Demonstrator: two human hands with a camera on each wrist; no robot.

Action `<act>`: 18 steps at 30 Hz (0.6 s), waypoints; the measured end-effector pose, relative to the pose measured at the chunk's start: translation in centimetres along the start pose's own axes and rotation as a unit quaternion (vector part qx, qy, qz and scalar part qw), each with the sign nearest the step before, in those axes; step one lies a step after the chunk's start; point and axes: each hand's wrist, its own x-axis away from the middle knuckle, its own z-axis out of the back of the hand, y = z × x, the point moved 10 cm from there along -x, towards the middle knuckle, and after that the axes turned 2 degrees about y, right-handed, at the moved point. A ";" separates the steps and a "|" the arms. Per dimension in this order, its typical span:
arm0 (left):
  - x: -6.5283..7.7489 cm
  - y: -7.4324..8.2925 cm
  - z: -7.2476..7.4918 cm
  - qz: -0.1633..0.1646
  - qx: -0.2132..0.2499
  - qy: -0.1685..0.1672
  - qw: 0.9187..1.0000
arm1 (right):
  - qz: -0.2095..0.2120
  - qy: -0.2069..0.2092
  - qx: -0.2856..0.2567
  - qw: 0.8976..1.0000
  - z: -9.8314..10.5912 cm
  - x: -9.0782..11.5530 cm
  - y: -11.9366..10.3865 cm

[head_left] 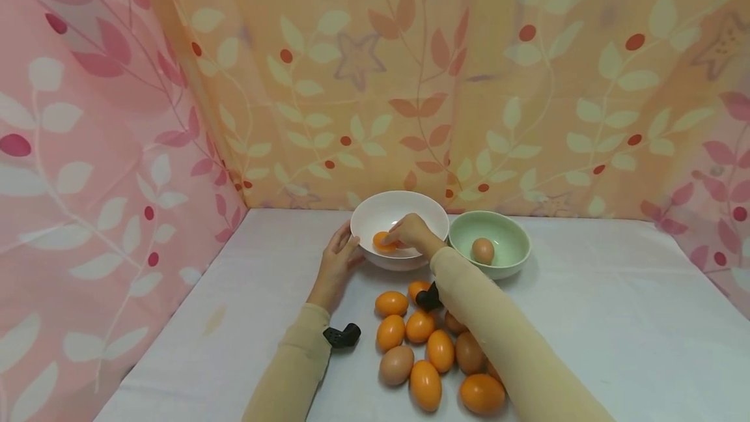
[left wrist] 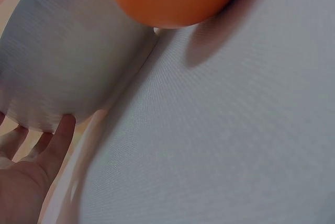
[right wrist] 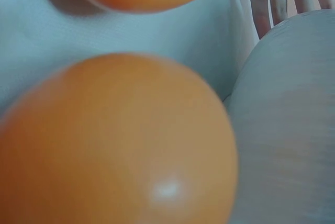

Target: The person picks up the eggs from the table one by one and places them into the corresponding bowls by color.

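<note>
An orange egg (head_left: pixel 383 242) is inside the white bowl (head_left: pixel 398 204), pinched by the fingertips of my right hand (head_left: pixel 415 232), which reaches over the near rim. My left hand (head_left: pixel 338 254) rests against the bowl's left side. In the left wrist view, its fingers (left wrist: pixel 62 140) touch the outer wall of the bowl (left wrist: pixel 68 51). The right wrist view shows that same hand with straight, spread fingers at the bowl's edge. Right of the white bowl, a green bowl (head_left: pixel 512 243) contains one brown egg (head_left: pixel 483 251).
Several orange eggs (head_left: pixel 426 385) and brown eggs (head_left: pixel 396 365) lie on the white tablecloth (head_left: pixel 234 318) in front of the white bowl, some hidden under my right sleeve (head_left: pixel 498 318). Black wrist cameras (head_left: pixel 342 336) sit on both sleeves. Patterned curtains (head_left: pixel 363 116) enclose the table's back and sides.
</note>
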 end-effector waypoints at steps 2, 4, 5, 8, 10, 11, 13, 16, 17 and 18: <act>0.0 -0.1 -0.1 0.001 0.003 0.000 1.000 | -0.002 0.003 0.003 1.000 0.1 0.0 0.1; -0.1 -0.2 -0.2 0.000 0.003 -0.004 1.000 | -0.004 0.007 0.003 1.000 0.2 0.0 0.2; -0.1 -0.2 -0.2 0.000 0.001 -0.006 1.000 | -0.002 0.009 0.000 1.000 0.3 0.0 0.2; 0.0 -0.4 -0.2 0.002 -0.002 -0.008 1.000 | 0.009 0.020 -0.029 0.999 1.0 0.3 0.0; 0.0 -0.3 -0.2 -0.001 -0.008 -0.008 1.000 | 0.023 0.024 -0.064 0.997 1.6 0.7 -0.5; 0.0 -0.3 -0.1 -0.001 -0.009 -0.007 1.000 | 0.032 0.023 -0.085 0.996 2.0 1.0 -0.8; 0.0 -0.2 0.1 -0.004 -0.010 -0.005 1.000 | 0.046 0.018 -0.129 0.990 2.9 1.7 -1.4; 0.0 -0.2 0.1 -0.004 -0.008 -0.005 1.000 | 0.071 0.008 -0.174 0.982 4.5 3.3 -2.0; -0.1 -0.2 0.1 -0.003 -0.008 -0.006 1.000 | 0.078 0.005 -0.183 0.980 5.0 3.9 -2.0; -0.1 -0.2 0.1 -0.004 -0.009 -0.008 1.000 | 0.083 0.005 -0.188 0.979 5.6 4.5 -2.0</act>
